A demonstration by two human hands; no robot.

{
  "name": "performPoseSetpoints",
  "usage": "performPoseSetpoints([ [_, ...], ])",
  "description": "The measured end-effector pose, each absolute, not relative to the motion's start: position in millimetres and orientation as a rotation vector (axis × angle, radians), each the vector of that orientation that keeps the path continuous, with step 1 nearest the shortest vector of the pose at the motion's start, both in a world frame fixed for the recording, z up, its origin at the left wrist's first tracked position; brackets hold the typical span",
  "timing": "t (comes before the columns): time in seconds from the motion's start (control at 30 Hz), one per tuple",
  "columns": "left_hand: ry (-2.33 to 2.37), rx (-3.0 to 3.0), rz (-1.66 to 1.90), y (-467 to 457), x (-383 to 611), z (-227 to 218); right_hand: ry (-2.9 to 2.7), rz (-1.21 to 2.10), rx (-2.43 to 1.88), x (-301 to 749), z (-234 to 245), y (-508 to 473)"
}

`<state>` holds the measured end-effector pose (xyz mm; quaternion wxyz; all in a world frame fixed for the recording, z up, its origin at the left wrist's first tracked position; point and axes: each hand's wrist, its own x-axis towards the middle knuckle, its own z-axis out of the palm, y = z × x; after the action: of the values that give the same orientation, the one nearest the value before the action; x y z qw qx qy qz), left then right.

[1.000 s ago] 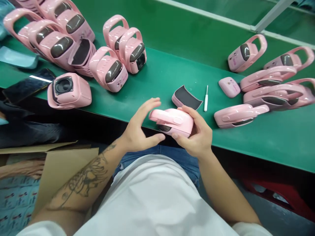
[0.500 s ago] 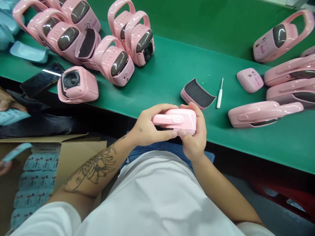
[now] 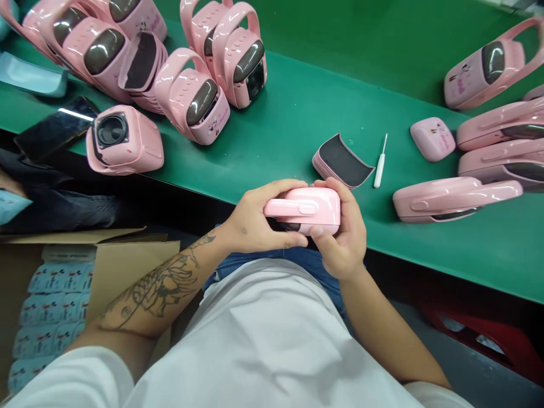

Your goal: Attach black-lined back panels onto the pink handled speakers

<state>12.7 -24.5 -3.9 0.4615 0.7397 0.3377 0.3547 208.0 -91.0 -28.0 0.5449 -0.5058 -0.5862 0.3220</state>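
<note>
My left hand [image 3: 266, 218] and my right hand [image 3: 340, 232] together grip a pink plastic handheld device [image 3: 304, 209] just past the green bench's front edge. Its top face has an oval slider, and its dark underside is mostly hidden by my fingers. Just beyond my right hand lies a curved pink panel with a dark face [image 3: 342, 161]. A white-handled small screwdriver [image 3: 380, 164] lies to its right, and neither hand touches them.
Several pink handled speakers [image 3: 191, 96] stand on the green bench mat [image 3: 323, 124], with more at right [image 3: 454, 198]. A black phone [image 3: 55, 127] lies at the left edge. Below left is a cardboard box [image 3: 127, 272] holding blue printed packs. A red stool [image 3: 480, 334] stands on the floor at right.
My left hand has closed from spread fingers onto the device, which now lies flatter between both hands. The view has shifted, moving the bench items slightly.
</note>
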Motion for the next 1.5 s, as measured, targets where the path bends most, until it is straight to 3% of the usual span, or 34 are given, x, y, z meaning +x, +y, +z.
performPoseSetpoints([
  [0.3,0.969,1.795,0.853,-31.5,22.9,5.6,-1.342,1.104,-1.297,222.4,-5.2,-99.2],
  [0.7,0.920,1.899,0.736,-21.6,24.3,12.0,-1.272,1.204,-1.321,226.0,3.8,-96.8],
  [1.03,0.925,1.812,0.730,-23.0,27.2,17.6,-1.167,0.937,-1.295,199.7,-31.4,-102.6],
  [1.5,0.889,1.839,0.937,-27.7,20.1,-5.3,-1.129,0.915,-1.396,186.3,-23.2,-100.7],
])
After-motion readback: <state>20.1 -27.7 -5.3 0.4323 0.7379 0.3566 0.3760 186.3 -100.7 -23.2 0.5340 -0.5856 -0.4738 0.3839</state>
